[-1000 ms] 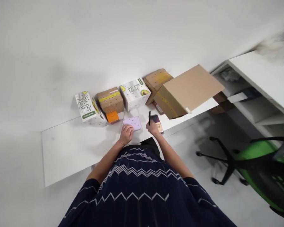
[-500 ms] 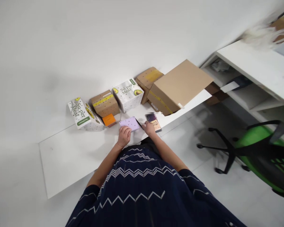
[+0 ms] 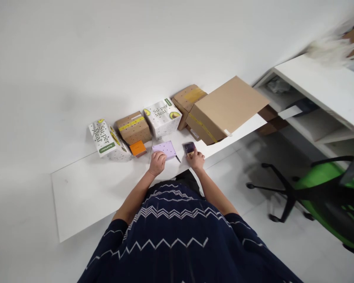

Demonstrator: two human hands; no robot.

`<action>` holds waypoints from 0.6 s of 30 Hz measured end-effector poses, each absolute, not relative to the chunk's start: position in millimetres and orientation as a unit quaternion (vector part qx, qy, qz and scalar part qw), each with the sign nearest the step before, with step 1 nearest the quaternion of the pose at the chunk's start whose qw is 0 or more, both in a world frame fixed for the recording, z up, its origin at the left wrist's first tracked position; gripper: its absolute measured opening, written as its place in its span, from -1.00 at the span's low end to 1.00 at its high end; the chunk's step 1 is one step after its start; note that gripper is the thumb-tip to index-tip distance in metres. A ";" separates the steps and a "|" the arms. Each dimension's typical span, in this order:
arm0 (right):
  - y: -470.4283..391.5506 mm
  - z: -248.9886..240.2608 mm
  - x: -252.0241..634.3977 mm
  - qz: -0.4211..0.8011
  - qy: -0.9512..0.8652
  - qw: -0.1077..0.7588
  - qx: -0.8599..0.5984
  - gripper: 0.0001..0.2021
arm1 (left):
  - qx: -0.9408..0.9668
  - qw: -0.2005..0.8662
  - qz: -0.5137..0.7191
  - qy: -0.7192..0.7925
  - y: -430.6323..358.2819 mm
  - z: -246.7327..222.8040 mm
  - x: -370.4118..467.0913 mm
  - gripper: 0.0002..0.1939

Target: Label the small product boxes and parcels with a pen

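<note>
We found ourselves in what looked like a plain office or small stockroom corner; we could not tell which. A swivel chair on casters [image 3: 327,182], black with a green seat, spoke for an office, as did the long white table [image 3: 85,196] against a bare white wall [image 3: 135,51] and the pale tiled floor [image 3: 236,196]. On the table we saw a pen [image 3: 177,158] and a phone [image 3: 189,147]. The stockroom side showed in the taped brown box [image 3: 132,127], the large cardboard box [image 3: 228,106] and printed "Su·per Meal" cartons [image 3: 163,114]. We also noted a white open-shelved unit [image 3: 336,86].
</note>
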State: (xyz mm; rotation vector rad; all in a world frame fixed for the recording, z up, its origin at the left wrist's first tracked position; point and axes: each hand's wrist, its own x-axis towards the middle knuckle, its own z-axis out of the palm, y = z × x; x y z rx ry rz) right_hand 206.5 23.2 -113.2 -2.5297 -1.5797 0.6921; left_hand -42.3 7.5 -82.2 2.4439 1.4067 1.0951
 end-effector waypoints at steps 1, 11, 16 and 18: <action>21.2 -110.1 207.6 0.247 -0.498 0.066 -0.829 -0.25 | 0.807 0.054 0.363 0.463 9.2 -82.3 -41.7 -0.70; -38.4 -10.3 201.6 0.714 -0.201 0.443 -0.504 -0.45 | 0.812 0.064 0.347 0.466 8.0 -74.7 -38.5 -0.71; -33.8 36.2 164.4 0.854 -0.098 0.417 -0.296 -0.46 | 0.798 0.088 0.292 0.519 -0.9 -60.0 -32.6 -0.76; -27.5 39.2 148.4 0.885 -0.069 0.388 -0.247 -0.46 | 0.762 0.172 0.305 0.544 -6.4 -56.6 -29.9 -0.76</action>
